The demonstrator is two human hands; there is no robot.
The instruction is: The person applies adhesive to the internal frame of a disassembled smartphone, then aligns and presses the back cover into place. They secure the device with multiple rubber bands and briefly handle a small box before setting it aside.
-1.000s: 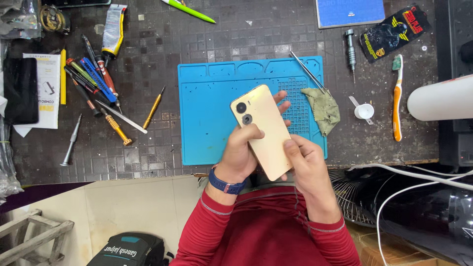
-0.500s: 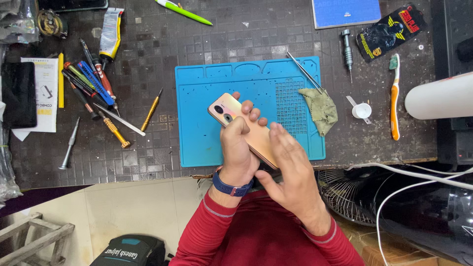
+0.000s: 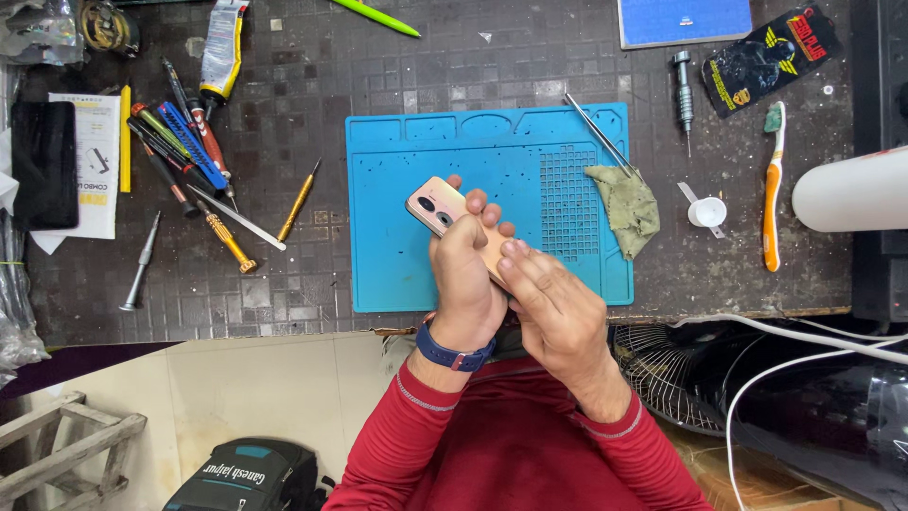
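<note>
A gold phone (image 3: 438,209) with two camera lenses on its back is held tilted above the blue work mat (image 3: 407,265). My left hand (image 3: 465,274) wraps around the phone's middle, a blue band on the wrist. At the phone's lower end my right hand (image 3: 553,312) presses its fingers against the edge. Most of the phone's body is hidden by both hands.
Screwdrivers and picks (image 3: 189,151) lie left of the mat, with a black phone (image 3: 43,163) on paper. Tweezers (image 3: 601,134) and a green cloth (image 3: 626,208) sit on the mat's right side. A toothbrush (image 3: 773,189), small white cup (image 3: 707,211) and white cylinder (image 3: 851,189) are farther right.
The phone has been tipped from nearly upright to a flatter, leftward lean. My right hand slid from the phone's side onto its lower end, and both hands dropped slightly.
</note>
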